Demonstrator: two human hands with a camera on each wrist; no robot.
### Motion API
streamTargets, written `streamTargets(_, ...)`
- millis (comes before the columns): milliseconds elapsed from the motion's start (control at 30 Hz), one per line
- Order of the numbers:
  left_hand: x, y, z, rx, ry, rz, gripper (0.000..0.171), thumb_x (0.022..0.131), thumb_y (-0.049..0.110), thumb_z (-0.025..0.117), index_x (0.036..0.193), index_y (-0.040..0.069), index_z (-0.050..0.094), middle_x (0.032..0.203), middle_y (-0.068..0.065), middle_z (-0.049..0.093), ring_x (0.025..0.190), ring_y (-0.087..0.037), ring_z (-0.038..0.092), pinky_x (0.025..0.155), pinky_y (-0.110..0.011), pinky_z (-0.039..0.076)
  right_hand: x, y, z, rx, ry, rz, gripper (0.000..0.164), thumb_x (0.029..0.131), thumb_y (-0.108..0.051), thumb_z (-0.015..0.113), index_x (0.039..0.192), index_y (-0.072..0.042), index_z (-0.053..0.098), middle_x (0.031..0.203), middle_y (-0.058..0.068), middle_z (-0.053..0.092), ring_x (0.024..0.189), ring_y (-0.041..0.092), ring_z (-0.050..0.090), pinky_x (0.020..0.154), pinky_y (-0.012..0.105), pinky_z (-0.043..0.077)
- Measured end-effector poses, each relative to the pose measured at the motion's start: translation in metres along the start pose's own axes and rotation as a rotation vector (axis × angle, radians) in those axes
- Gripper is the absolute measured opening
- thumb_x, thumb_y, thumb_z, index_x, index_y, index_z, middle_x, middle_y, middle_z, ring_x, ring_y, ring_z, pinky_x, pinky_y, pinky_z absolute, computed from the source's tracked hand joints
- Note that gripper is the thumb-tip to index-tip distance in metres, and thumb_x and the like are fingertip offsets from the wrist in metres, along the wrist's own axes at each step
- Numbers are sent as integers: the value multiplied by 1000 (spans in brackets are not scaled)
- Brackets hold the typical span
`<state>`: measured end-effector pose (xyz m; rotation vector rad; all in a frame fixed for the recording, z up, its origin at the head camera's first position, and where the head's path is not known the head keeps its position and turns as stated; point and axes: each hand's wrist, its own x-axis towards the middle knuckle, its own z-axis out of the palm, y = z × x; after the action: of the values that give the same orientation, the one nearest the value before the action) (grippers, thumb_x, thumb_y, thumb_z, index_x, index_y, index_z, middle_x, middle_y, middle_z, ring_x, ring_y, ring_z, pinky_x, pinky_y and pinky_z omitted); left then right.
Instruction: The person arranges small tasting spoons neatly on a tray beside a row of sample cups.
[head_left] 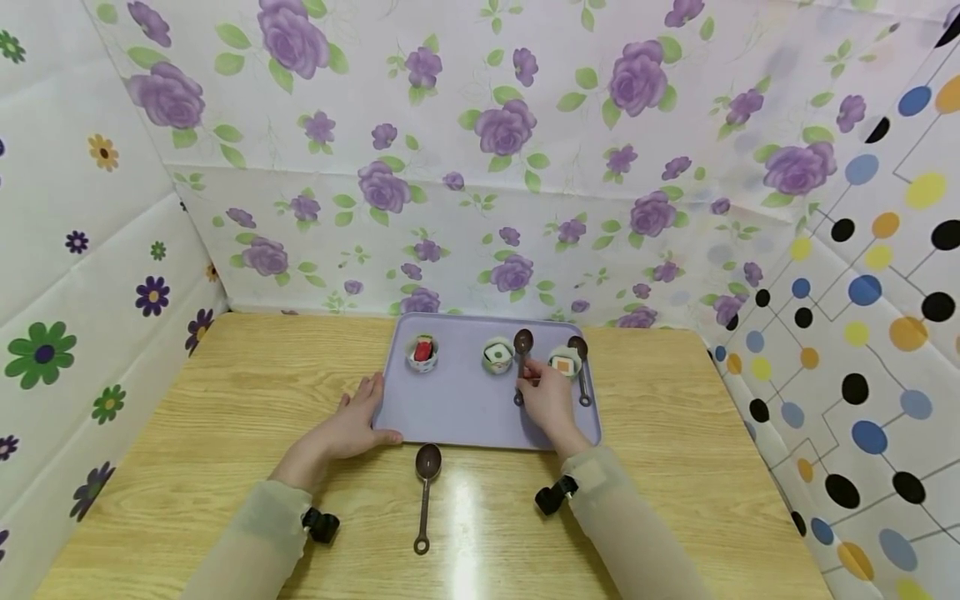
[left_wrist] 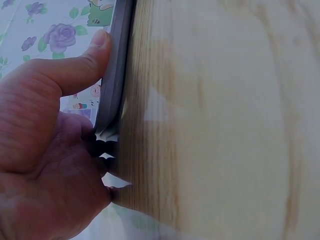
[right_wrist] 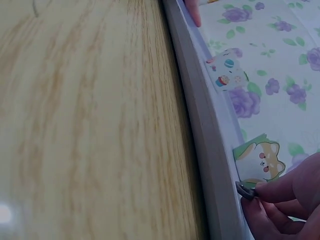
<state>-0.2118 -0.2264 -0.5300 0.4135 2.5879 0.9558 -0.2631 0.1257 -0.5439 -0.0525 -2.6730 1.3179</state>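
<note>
My right hand [head_left: 549, 402] pinches the handle of a brown spoon [head_left: 522, 341] over the lilac tray [head_left: 442, 408]. The spoon's bowl points to the back wall, between two paper cups. In the right wrist view, the ringed handle end [right_wrist: 245, 191] shows between thumb and fingers, close to the tray's front rim. My left hand [head_left: 347, 429] rests at the tray's front left corner with its fingers spread along the side. Its thumb [left_wrist: 97, 50] lies against the rim in the left wrist view.
On the tray stand a cup with a red piece [head_left: 423, 350], a cup with a white-and-green piece [head_left: 497, 356] and a cup with an orange-and-white piece [head_left: 564, 364]. A second spoon [head_left: 584, 379] lies at the right edge. Another spoon [head_left: 427, 462] lies on the wooden table [head_left: 660, 467].
</note>
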Motion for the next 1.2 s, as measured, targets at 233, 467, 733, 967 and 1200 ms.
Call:
streamTargets(233,0,0,0,14,-3,-8,119,99,40,78,164,-14,-6,172,-35,-11,159,-50,-13,125,-67,-11,1,-3,1,-40,-15,17,37,99,-6,74,135,3,72,107,10,77,100,27,72,88,42,59)
streamTargets(467,1,0,0,14,1,-7,119,99,40,77,164,-14,-6,172,-35,-10,160,-50,-13,126,-67,-10,2,-4,1,-75,-25,25,33,101,-8,73,132,2,74,106,10,76,99,26,71,86,41,59)
streamTargets(733,0,1,0,9,-2,-7,119,99,40,78,163,-14,-6,172,-36,-10,159,-51,-12,125,-67,-10,1,-6,1,-105,-42,28,32,101,-9,73,131,1,75,104,9,75,97,25,70,84,40,59)
streamTargets(967,-3,0,0,-10,1,11,122,98,43,78,163,-15,-7,171,-37,-11,159,-51,-14,125,-66,-13,-1,-5,-2,-165,-42,-18,31,101,-10,73,129,1,75,99,8,76,92,24,71,82,42,60)
streamTargets(1200,-4,1,0,-16,3,13,121,98,42,78,163,-15,-7,171,-37,-11,159,-51,-14,125,-66,-13,-2,-4,-4,-177,-49,-18,32,102,-11,72,131,2,74,102,10,77,95,26,72,84,44,60)
